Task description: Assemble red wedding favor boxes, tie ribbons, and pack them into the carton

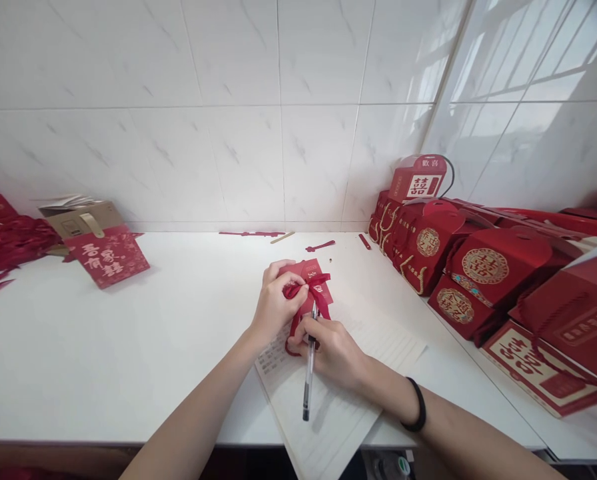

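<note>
Left hand (273,303): fingers pinched on the dark red satin ribbon bow (306,288).
Right hand (331,350): grips a slim black pen (309,373), fingertips on ribbon tail.
Small red paper gift box (309,279): between both hands, above lined white sheet (328,407) on white table (103,360).
Right side: stacked red handled gift boxes (483,273), closed; contents hidden.
Far left: open brown cardboard box (86,219), contents unclear.

Head-worn view, looking forward and down.
It sits close above both hands, facing the tiled wall (278,133) beyond them.

Bright daylight glares off the tiled wall (528,100) at right; sharp focus, edges bowed.
</note>
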Available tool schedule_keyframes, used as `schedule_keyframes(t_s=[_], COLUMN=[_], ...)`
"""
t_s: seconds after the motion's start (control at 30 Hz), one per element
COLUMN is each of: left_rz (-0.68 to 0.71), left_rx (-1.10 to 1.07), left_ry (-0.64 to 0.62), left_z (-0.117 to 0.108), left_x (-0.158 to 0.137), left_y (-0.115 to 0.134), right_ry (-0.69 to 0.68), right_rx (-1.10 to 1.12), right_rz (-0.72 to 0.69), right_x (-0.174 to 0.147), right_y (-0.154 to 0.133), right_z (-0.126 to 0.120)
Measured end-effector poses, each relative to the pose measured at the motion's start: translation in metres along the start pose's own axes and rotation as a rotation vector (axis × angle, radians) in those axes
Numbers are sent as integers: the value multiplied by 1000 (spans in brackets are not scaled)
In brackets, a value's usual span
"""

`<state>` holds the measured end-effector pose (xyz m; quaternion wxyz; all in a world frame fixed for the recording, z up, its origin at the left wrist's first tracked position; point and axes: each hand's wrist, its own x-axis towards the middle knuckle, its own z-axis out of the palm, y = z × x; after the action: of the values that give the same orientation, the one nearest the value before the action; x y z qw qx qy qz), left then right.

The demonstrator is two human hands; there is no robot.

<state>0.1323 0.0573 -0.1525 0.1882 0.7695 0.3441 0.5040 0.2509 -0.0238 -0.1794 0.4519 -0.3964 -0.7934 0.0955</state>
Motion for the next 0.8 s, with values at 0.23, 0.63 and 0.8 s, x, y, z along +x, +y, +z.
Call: schedule_keyframes(t_s=[0.23,0.63,0.8], left_rz=[-5,20,-10], left_rx=[5,19,3], left_ry=[-11,-8,-12], left_z=[-1,-1,-3], left_x=[-1,1,6], left_y=[1,-1,-6], right_ry=[-54,-56,-67], right_rx=[8,32,-76], right_rz=[6,-84,-187], right_x=[-2,-3,-5], right_y=[1,3,-3], right_z=[2,6,7])
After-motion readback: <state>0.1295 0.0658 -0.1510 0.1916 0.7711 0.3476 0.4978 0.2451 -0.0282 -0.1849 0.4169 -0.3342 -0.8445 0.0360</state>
